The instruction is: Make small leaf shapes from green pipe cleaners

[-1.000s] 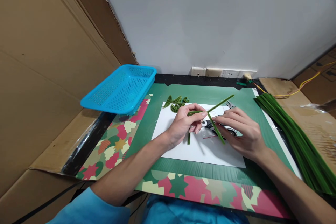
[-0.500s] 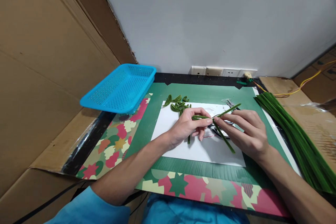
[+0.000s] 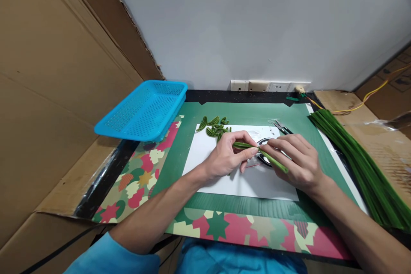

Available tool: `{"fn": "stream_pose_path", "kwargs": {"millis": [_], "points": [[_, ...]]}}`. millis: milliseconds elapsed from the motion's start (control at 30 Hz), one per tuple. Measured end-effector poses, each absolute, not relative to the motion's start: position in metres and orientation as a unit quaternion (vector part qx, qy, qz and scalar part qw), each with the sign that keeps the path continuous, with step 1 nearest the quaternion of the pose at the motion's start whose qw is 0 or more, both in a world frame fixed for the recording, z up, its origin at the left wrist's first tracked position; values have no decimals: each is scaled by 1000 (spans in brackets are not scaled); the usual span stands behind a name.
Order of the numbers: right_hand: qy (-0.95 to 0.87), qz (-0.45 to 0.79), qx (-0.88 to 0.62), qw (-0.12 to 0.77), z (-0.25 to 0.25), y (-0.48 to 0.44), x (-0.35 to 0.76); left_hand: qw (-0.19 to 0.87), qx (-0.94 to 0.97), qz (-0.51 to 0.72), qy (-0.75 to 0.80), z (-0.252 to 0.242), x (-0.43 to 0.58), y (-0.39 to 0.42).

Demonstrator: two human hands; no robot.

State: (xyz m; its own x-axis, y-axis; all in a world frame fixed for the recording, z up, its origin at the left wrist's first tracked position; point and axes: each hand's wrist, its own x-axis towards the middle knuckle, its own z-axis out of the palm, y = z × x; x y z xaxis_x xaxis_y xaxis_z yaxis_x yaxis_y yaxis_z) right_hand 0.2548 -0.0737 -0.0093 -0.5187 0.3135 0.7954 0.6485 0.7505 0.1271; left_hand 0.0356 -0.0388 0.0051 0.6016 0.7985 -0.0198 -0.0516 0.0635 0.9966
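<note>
Both hands meet above the white paper (image 3: 221, 186), gripping green pipe cleaners (image 3: 274, 161). My left hand (image 3: 229, 153) is closed, thumb and forefinger pinching them near the middle. My right hand (image 3: 295, 158) pinches them just beside the left fingertips, with one length slanting down below its fingers. Behind the hands lies a black-rimmed loop (image 3: 263, 160), partly hidden, which looks like a scissors handle. A pair of small snips with dark handles (image 3: 283, 128) rests beyond the right hand. Several leaf shapes bent from green pipe cleaner (image 3: 212, 130) lie at the paper's upper left.
A blue perforated basket (image 3: 146, 111) stands at the back left. Along the right side runs a thick bundle of green pipe cleaners (image 3: 356, 165). Cardboard (image 3: 58, 77) walls off the left. Sockets (image 3: 278, 87) with a plug and yellow wires (image 3: 362, 105) sit at the wall.
The pipe-cleaner end that pointed up to the right no longer shows; the lower length now lies closer under my right fingers. Both hands stay pinched together, and the view has shifted slightly.
</note>
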Motion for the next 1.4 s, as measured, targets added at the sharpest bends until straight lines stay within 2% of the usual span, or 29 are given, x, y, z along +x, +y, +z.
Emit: {"fn": "stream_pose_path", "kwargs": {"millis": [233,400,567,667,833,967,1033,1133,1200,1300,1367,1400], "points": [[-801,-27,-359,479,-19,-76,242,580,658,343,336,7,38,-44],[-743,114,-431,499,-16,-82,230,471,719,371,350,6,36,-45],[-695,254,-477,474,-13,-81,229,435,744,361,358,6,35,-44],[-631,385,-495,457,-18,-78,232,420,752,358,361,6,36,-45],[-522,587,-429,447,-19,-75,237,361,782,376,343,-1,37,-47],[-442,694,-400,405,-12,-73,241,301,817,385,307,-9,36,-47],[-429,721,-394,376,-7,-72,244,318,806,391,310,-9,37,-48],[-473,678,-411,385,-1,-72,247,408,741,405,349,-5,42,-51],[-546,562,-451,427,0,-73,249,458,694,417,366,-1,44,-51],[-682,223,-496,490,-4,-75,253,503,651,434,367,3,46,-49],[-752,1,-451,481,-9,-77,255,537,629,428,366,3,46,-47],[-776,-67,-425,461,-12,-77,256,556,618,418,367,3,45,-47]]}}
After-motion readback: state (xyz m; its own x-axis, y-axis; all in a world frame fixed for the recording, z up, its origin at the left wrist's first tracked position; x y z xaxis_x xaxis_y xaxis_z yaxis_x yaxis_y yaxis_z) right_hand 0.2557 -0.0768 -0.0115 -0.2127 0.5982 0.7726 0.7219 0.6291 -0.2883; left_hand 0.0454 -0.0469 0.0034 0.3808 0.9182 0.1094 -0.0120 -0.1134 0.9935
